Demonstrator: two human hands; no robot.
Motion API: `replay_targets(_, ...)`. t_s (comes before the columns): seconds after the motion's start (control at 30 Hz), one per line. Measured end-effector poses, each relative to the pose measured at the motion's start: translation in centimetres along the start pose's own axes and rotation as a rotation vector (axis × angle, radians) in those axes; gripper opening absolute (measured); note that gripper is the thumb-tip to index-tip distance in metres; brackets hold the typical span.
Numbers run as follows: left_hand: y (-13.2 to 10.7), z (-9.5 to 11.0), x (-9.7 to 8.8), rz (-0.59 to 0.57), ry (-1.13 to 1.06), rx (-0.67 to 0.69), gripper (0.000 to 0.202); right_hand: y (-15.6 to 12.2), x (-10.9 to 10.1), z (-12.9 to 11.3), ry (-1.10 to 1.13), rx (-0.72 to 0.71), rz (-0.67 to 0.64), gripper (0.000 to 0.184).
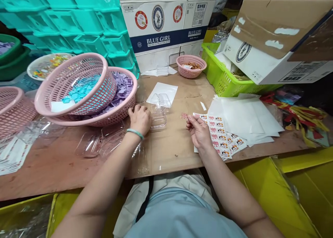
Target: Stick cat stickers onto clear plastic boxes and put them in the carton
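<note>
Right hand [199, 131] pinches a small pink sticker [184, 116] between thumb and finger, just left of the sticker sheet [222, 138]; the sticker's long axis runs sideways, free end pointing left. Left hand [140, 119] curls downward beside a clear plastic box [159, 121]; its grip I cannot tell. Farther back on the counter [52, 175] stands a pink basket [191, 71].

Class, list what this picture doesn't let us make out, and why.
In the head view:
Left hand: palm and grip, hidden by its back.
Sticker in the right hand: print too small.
Purple pieces: some hidden by the upper pink basket.
Leftmost pink basket: cut by the left edge.
</note>
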State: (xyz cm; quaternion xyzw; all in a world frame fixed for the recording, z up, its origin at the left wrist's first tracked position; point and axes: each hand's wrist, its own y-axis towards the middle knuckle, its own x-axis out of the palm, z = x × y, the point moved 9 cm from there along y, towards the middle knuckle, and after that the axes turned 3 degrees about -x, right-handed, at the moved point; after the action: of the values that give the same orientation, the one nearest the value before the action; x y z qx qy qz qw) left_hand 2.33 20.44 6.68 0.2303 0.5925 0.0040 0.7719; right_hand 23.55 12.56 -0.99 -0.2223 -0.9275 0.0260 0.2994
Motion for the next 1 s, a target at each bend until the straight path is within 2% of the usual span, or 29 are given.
replay_targets(0.07,-0.9,0.8,0.2,-0.001,-0.008,0.06,0.017,-0.6,0.2,0.0,-0.018,0.008,-0.019,0.029)
replay_targets(0.13,-3.2,2.5,-0.3,0.041,-0.088,0.101,0.02,-1.5,0.5,0.1,-0.037,-0.005,-0.047,0.027)
replay_targets(0.2,-6.0,4.3,-0.6,0.044,-0.23,0.135,0.019,-2.4,1.0,0.2,-0.065,-0.024,-0.091,0.024)
replay_targets(0.27,-8.3,5.3,-0.3,-0.014,-0.426,0.131,0.013,-3.0,1.4,0.4,-0.104,-0.028,-0.136,0.023)
replay_targets(0.33,-9.6,5.0,0.7,-0.102,-0.666,0.044,0.015,-3.3,1.4,0.8,-0.15,-0.011,-0.155,0.024)
replay_targets(0.4,-10.1,4.0,2.0,-0.181,-0.9,-0.095,0.027,-3.4,1.3,1.0,-0.201,-0.002,-0.161,0.024)
replay_targets(0.47,-10.2,3.3,3.0,-0.234,-1.046,-0.186,0.037,-3.3,1.1,0.6,-0.275,-0.019,-0.177,0.024)
replay_targets(0.57,-10.1,3.5,3.5,-0.282,-1.082,-0.181,0.049,-3.5,1.3,-0.3,-0.422,-0.033,-0.25,0.023)
replay_targets(0.7,-10.5,4.1,3.7,-0.365,-1.116,-0.153,0.047,-4.1,1.6,-0.9,-0.602,-0.006,-0.348,0.025)
replay_targets(0.8,-10.7,4.3,3.9,-0.413,-1.162,-0.159,0.049,-4.5,1.7,-1.4,-0.686,-0.004,-0.36,0.026)
replay_targets(0.9,-10.4,4.4,3.3,-0.381,-1.107,-0.135,0.053,-4.7,1.7,-2.2,-0.762,-0.028,-0.344,0.026)
replay_targets(1.0,-9.8,5.0,2.1,-0.337,-0.973,-0.046,0.05,-4.8,1.6,-2.8,-0.826,-0.032,-0.338,0.027)
